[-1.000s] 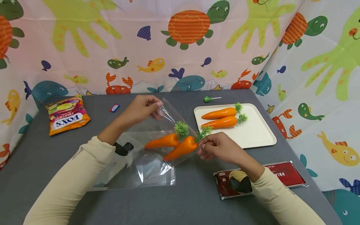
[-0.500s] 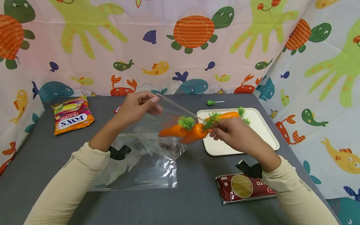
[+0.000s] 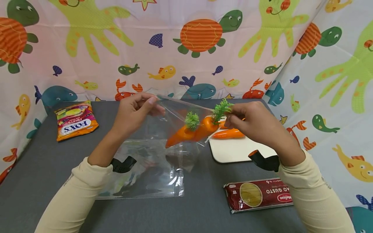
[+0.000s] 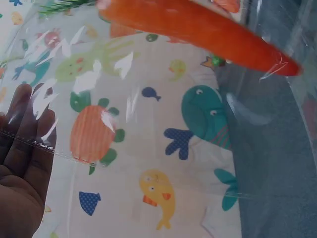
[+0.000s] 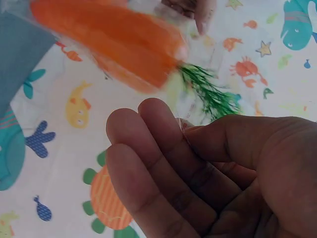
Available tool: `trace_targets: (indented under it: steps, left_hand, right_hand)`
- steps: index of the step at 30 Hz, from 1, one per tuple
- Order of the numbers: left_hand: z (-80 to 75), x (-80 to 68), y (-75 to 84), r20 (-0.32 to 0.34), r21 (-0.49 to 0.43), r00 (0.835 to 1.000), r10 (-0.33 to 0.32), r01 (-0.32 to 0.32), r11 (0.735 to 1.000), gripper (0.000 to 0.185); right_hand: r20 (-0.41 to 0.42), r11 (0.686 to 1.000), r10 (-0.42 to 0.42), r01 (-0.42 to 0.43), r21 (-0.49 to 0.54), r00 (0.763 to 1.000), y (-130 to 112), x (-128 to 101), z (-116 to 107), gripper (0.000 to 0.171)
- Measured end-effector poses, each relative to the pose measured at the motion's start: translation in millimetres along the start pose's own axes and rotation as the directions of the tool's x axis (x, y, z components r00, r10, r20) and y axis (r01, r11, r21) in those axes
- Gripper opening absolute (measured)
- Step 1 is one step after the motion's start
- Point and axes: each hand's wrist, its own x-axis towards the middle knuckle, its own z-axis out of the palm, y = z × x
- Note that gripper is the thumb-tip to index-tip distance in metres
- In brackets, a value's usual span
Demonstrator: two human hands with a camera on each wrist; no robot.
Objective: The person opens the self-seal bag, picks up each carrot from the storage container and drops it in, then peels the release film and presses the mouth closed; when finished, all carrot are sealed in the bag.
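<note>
A clear plastic bag [image 3: 151, 161] hangs lifted at its mouth while its bottom lies on the grey table [image 3: 43, 168]. My left hand [image 3: 151, 103] pinches the bag's rim on the left. Two orange toy carrots sit in the raised part: one [image 3: 178, 136] fully inside, the other [image 3: 205, 127] near the mouth. My right hand [image 3: 229, 115] pinches that carrot's green top [image 3: 220, 110]. In the left wrist view the carrot [image 4: 198, 29] shows through the bag film [image 4: 148, 124] beside my left hand [image 4: 20, 163]. In the right wrist view my right hand [image 5: 185, 129] pinches the leaves [image 5: 208, 94] of the carrot [image 5: 114, 39].
A white tray [image 3: 233, 150] right of the bag holds another carrot [image 3: 228, 133], partly behind my right hand. A red spaghetti pack [image 3: 262, 194] lies at the front right. A Fox's candy bag [image 3: 76, 120] sits at the back left. Patterned curtains close the back and right.
Both hands have risen, lifting the bag's mouth and the two carrots off the table. The right hand went up and right with the carrot's top, now in front of the tray.
</note>
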Motion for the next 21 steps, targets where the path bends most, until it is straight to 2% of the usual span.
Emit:
trace_targets:
  steps: [3, 9, 15, 17, 21]
  left_hand:
    - [-1.6, -2.1, 2.8, -0.016, 0.014, 1.0, 0.011, -0.011, 1.0, 0.019]
    - [-3.7, -6.8, 7.1, -0.039, -0.001, 0.999, -0.021, 0.021, 1.0, 0.018]
    - [-0.3, -17.3, 9.4, -0.11, 0.087, 0.992, -0.068, 0.078, 0.993, 0.018]
    - [1.5, -20.3, 10.2, -0.129, 0.1, 0.989, -0.079, 0.092, 0.991, 0.018]
    - [2.5, -24.1, 12.6, -0.144, 0.065, 0.987, -0.071, 0.081, 0.995, 0.018]
  right_hand:
    - [-0.009, 1.0, -0.028, 0.028, -0.001, 1.0, -3, 2, -3, 0.016]
    - [0.022, 0.999, -0.022, 0.023, -0.032, 0.999, -8, 8, -9, 0.018]
    - [0.051, 0.999, 0.004, -0.002, -0.044, 0.999, -12, 14, -7, 0.018]
    - [0.042, 0.999, 0.022, -0.021, -0.028, 0.999, -11, 15, -5, 0.017]
    - [-0.011, 0.998, 0.059, -0.059, 0.026, 0.998, -9, 16, 0, 0.016]
